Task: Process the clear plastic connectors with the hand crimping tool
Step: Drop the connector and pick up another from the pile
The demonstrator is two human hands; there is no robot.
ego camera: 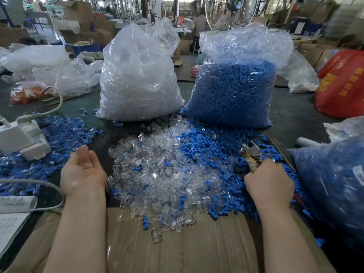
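Note:
A loose heap of clear plastic connectors [157, 174] covers the middle of the table, with small blue caps [208, 146] mixed in and piled to its right. My right hand [268, 182] grips the handles of the hand crimping tool [251, 154]; its metal jaws point up and away over the blue caps. Left of the heap, my left hand [83, 171] hovers palm up with relaxed fingers and holds nothing.
Two tall clear bags stand behind the heap: one of clear connectors [139, 75], one of blue caps [234, 85]. Another bag of blue parts [331, 184] lies at the right. Finished blue-and-clear pieces [65, 134], a white power strip [23, 140] and cables lie at the left. Cardboard [177, 249] lies in front.

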